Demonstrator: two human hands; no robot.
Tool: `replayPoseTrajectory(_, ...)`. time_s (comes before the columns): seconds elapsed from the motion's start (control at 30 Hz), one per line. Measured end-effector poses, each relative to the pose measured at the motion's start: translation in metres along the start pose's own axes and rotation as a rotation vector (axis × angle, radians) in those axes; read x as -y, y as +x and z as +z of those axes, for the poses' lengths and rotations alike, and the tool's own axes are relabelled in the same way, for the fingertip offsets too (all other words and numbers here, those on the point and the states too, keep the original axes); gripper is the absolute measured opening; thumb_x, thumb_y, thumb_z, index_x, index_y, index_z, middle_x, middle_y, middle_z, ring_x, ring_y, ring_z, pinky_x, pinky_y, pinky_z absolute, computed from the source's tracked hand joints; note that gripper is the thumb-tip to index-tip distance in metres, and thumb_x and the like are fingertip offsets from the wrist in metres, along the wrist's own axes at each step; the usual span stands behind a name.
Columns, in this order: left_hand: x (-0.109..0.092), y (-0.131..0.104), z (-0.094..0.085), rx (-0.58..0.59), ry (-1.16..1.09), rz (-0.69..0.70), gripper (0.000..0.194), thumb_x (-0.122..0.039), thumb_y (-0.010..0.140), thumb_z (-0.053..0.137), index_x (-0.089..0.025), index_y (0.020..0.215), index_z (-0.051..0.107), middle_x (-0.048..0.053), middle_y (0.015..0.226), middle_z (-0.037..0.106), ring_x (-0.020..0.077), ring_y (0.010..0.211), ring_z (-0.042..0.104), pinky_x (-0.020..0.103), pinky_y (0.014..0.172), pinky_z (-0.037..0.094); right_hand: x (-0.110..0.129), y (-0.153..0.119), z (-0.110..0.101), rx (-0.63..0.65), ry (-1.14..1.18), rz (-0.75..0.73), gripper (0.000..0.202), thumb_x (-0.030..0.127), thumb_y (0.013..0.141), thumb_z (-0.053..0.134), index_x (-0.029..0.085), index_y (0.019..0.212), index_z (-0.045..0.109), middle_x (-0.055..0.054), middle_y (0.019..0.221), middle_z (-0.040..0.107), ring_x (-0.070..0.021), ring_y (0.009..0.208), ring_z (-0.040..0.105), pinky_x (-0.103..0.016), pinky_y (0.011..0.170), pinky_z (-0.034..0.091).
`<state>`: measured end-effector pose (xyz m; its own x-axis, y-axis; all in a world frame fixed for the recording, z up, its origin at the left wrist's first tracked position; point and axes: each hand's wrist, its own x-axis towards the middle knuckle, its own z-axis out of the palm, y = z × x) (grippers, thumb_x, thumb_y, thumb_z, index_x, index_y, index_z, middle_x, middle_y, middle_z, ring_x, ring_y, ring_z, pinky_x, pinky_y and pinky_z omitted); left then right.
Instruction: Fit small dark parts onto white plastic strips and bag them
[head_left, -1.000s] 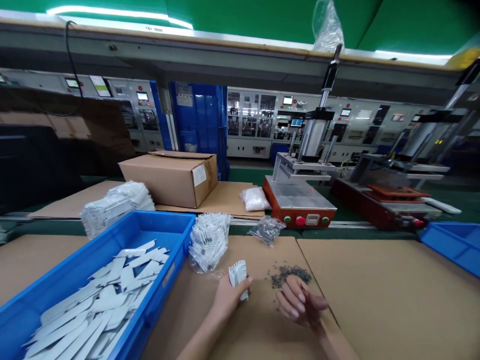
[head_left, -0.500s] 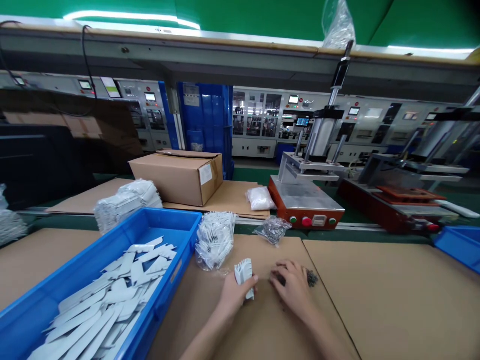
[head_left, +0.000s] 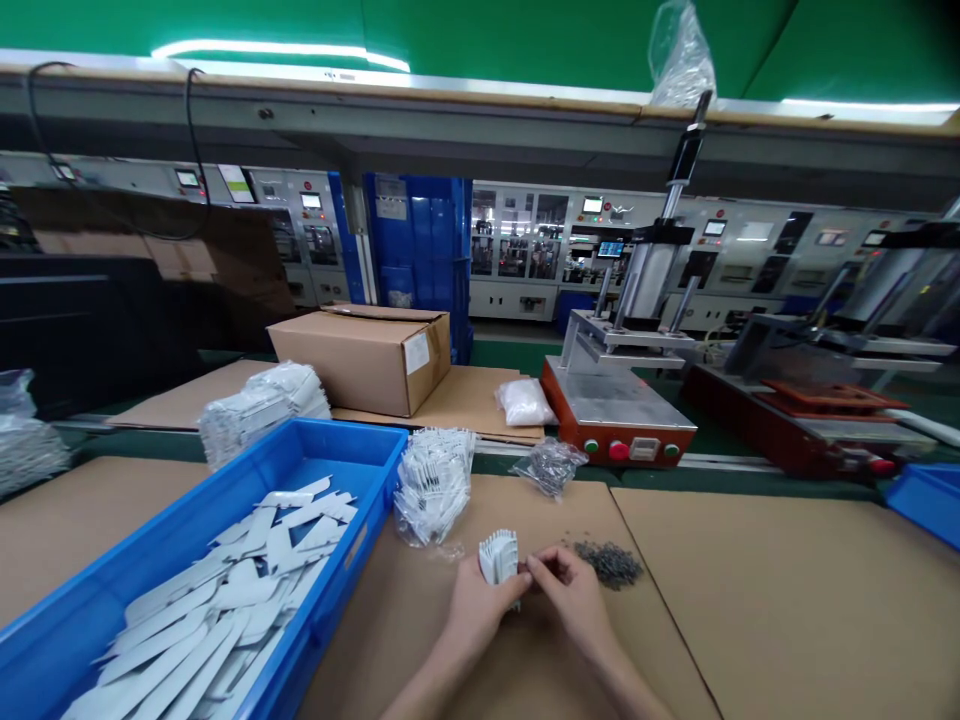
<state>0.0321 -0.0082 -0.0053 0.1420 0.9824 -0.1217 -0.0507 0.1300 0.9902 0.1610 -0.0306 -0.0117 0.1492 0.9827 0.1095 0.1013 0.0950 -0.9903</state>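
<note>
My left hand (head_left: 480, 602) is wrapped round a small stack of white plastic pieces (head_left: 499, 556), their ribbed ends fanned at the top. Close beside it, my right hand (head_left: 571, 592) has thumb and fingertips pinched together at the stack's right side. Whatever sits in that pinch is too small to make out. Just beyond the right hand lies a loose pile of small dark grey parts (head_left: 613, 565) on the cardboard. A clear bag of similar white pieces (head_left: 435, 485) rests behind my left hand.
On the left, a blue bin (head_left: 365, 540) holds many flat white pieces (head_left: 217, 610). Farther back are a cardboard box (head_left: 352, 360), a white bag (head_left: 525, 402), a bag of dark parts (head_left: 551, 466) and a press with an orange base (head_left: 619, 410). Another blue bin (head_left: 926, 500) stands far right.
My right hand has left the pile of dark parts and come over to the stack, its fingers now pinched. The left hand keeps its hold on the stack. The view has shifted slightly.
</note>
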Motion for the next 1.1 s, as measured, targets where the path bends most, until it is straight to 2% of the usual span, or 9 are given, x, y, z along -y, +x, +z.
replayPoseTrajectory(0.1, -0.002, 0.0, -0.001, -0.02, -0.012, -0.002, 0.023, -0.026, 0.049, 0.07, -0.01, 0.061, 0.058, 0.0, 0.05, 0.057, 0.0111, 0.048, 0.05, 0.019, 0.045, 0.039, -0.002, -0.001, 0.001, 0.018, 0.081, 0.017, 0.024, 0.038, 0.068, 0.06, 0.014, 0.067, 0.061, -0.005, 0.065, 0.063, -0.0182, 0.064, 0.057, -0.027, 0.062, 0.045)
replayPoseTrajectory(0.3, -0.002, 0.005, -0.007, 0.015, -0.028, -0.047, 0.024, -0.03, 0.056, 0.067, -0.011, 0.067, 0.057, 0.001, 0.051, 0.057, 0.0111, 0.047, 0.05, 0.019, 0.045, 0.038, 0.002, -0.001, -0.003, -0.037, 0.291, 0.027, 0.018, 0.033, 0.068, 0.063, 0.016, 0.073, 0.06, -0.002, 0.072, 0.06, -0.0156, 0.07, 0.054, -0.026, 0.068, 0.043)
replayPoseTrajectory(0.5, 0.0, 0.006, -0.008, 0.043, -0.027, -0.031, 0.024, -0.029, 0.054, 0.068, -0.011, 0.064, 0.055, 0.0, 0.049, 0.055, 0.0101, 0.045, 0.048, 0.019, 0.046, 0.038, 0.013, -0.004, -0.005, 0.072, 0.583, 0.087, 0.013, 0.026, 0.066, 0.066, 0.016, 0.069, 0.058, -0.001, 0.072, 0.055, -0.0118, 0.065, 0.048, -0.025, 0.064, 0.039)
replayPoseTrajectory(0.6, -0.002, 0.005, -0.007, 0.042, -0.031, -0.033, 0.023, -0.028, 0.054, 0.068, -0.012, 0.064, 0.055, 0.0, 0.051, 0.056, 0.0101, 0.047, 0.049, 0.019, 0.046, 0.039, 0.019, -0.007, -0.009, 0.169, 0.793, 0.153, 0.012, 0.024, 0.065, 0.067, 0.017, 0.068, 0.058, 0.0, 0.075, 0.052, -0.0116, 0.066, 0.047, -0.025, 0.062, 0.038)
replayPoseTrajectory(0.77, -0.005, 0.003, -0.006, 0.055, -0.077, -0.083, 0.024, -0.028, 0.053, 0.068, -0.011, 0.065, 0.055, -0.001, 0.05, 0.055, 0.0105, 0.046, 0.05, 0.02, 0.045, 0.039, 0.02, -0.015, -0.016, 0.341, 1.15, 0.206, 0.025, 0.033, 0.057, 0.072, 0.022, 0.061, 0.05, 0.005, 0.062, 0.04, -0.0095, 0.055, 0.038, -0.023, 0.05, 0.031)
replayPoseTrajectory(0.97, -0.008, 0.003, -0.006, 0.046, -0.036, -0.098, 0.024, -0.028, 0.052, 0.069, -0.011, 0.063, 0.057, 0.0, 0.047, 0.056, 0.01, 0.044, 0.049, 0.019, 0.044, 0.038, 0.014, -0.02, -0.02, 0.296, 1.123, 0.146, 0.042, 0.05, 0.044, 0.073, 0.023, 0.05, 0.042, 0.006, 0.052, 0.029, -0.0091, 0.045, 0.023, -0.023, 0.044, 0.025)
replayPoseTrajectory(1.1, -0.008, 0.004, -0.006, 0.047, -0.036, -0.099, 0.023, -0.027, 0.051, 0.069, -0.011, 0.062, 0.057, -0.001, 0.047, 0.056, 0.0099, 0.044, 0.049, 0.019, 0.045, 0.039, 0.013, -0.021, -0.02, 0.373, 1.177, 0.116, 0.038, 0.051, 0.044, 0.073, 0.025, 0.048, 0.046, 0.006, 0.05, 0.029, -0.0088, 0.044, 0.024, -0.023, 0.044, 0.025)
